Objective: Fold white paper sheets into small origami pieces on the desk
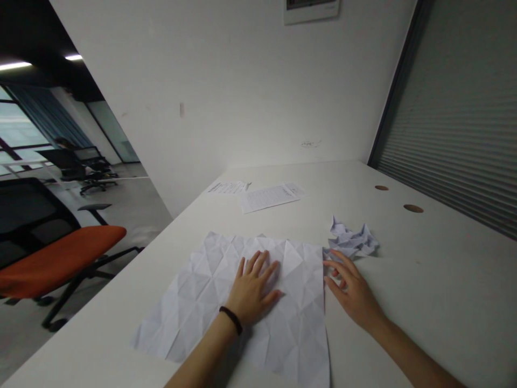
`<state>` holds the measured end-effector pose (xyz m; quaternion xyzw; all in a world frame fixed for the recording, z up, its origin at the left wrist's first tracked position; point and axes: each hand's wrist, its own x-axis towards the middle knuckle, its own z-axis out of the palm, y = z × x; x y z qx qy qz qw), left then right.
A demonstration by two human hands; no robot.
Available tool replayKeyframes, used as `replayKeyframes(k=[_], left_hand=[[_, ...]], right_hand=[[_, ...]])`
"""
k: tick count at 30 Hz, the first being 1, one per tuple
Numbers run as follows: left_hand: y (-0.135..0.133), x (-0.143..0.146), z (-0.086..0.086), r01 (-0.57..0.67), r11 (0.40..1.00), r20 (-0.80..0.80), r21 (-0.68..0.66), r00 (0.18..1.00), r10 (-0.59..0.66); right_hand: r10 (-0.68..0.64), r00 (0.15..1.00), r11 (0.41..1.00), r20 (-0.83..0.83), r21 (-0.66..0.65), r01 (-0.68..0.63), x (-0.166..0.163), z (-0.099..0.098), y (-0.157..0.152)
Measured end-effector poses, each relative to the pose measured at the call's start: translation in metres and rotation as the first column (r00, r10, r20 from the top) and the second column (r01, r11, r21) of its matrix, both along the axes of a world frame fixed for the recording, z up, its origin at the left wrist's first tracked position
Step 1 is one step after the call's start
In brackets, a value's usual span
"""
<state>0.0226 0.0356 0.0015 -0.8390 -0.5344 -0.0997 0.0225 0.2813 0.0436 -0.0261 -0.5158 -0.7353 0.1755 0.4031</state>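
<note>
From my remote seat, taking noon as straight ahead of the wearer, the nearest thing is the creased white sheet (297,302), spread on the desk (436,323) from about ten o'clock round to one. The left hand (252,288), a dark band (232,319) on its wrist, lies palm down at noon on that sheet, fingers spread and gripping nothing. I read that as a brace: the triangular folds stand up in small ridges, so a broad palm would hold the paper down without pinching it.

Toward one o'clock the right hand (353,293) hovers by the sheet's right edge, fingers bent and parted from the thumb. I see nothing clamped there; whether a fingertip touches the edge I cannot tell. That loose curl would suit feeling along an edge better than squeezing.

Just beyond its fingers, also at one o'clock, sits a crumpled paper (355,241), peaked and off the flat sheet, presumably so the two don't tangle. An orange-seated chair (60,264) stands off the desk at ten. Farther out, printed pages (270,199) lie around noon, apart from both worked papers, perhaps set back for room. Past them rises the white wall (242,97).
</note>
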Motion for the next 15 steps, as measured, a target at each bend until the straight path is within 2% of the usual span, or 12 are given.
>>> replayKeyframes(k=[5, 9, 15], left_hand=[[-0.005, 0.003, -0.010, -0.067, 0.979, -0.058, -0.195, 0.997, 0.056], [-0.007, 0.007, -0.006, -0.123, 0.968, -0.092, -0.218, 0.990, 0.105], [-0.009, 0.012, 0.000, -0.207, 0.952, -0.128, -0.226, 0.975, 0.181]], right_hand=[[-0.033, 0.989, 0.999, 0.141, -0.007, 0.035, 0.007, 0.002, 0.005], [-0.054, 0.965, 0.999, 0.256, 0.018, 0.052, 0.009, 0.004, 0.007], [-0.148, 0.919, 0.989, 0.365, 0.033, 0.147, 0.021, 0.009, 0.011]])
